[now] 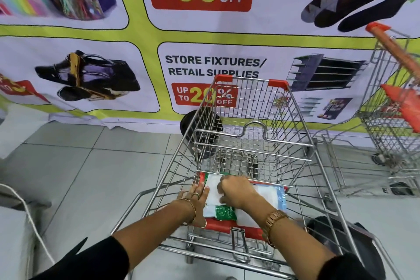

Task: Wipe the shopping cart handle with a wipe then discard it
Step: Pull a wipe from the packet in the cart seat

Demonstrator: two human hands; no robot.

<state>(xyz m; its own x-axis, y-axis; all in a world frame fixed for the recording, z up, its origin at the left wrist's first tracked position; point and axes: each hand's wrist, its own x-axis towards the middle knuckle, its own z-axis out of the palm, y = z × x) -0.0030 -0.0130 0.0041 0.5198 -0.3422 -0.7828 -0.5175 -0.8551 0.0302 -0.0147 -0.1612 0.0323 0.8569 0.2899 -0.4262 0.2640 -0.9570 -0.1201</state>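
Observation:
A wire shopping cart (293, 120) stands in front of me, its red handle (218, 226) closest to me. A white and green wipes pack (223, 211) lies on the child seat flap just beyond the handle. My left hand (196, 199) lies flat against the pack's left edge, fingers stretched out. My right hand (235, 190) is on top of the pack with fingers curled, pinching at its white top. Whether a wipe is between the fingers I cannot tell. A light blue packet (276, 195) shows at the right, partly hidden by my right wrist.
A black bin (201, 129) stands on the grey tile floor beyond the cart's left side, below a large sale banner (102, 36). A second cart (391, 107) with red items is parked at the right. A black bag (341, 236) hangs at my right.

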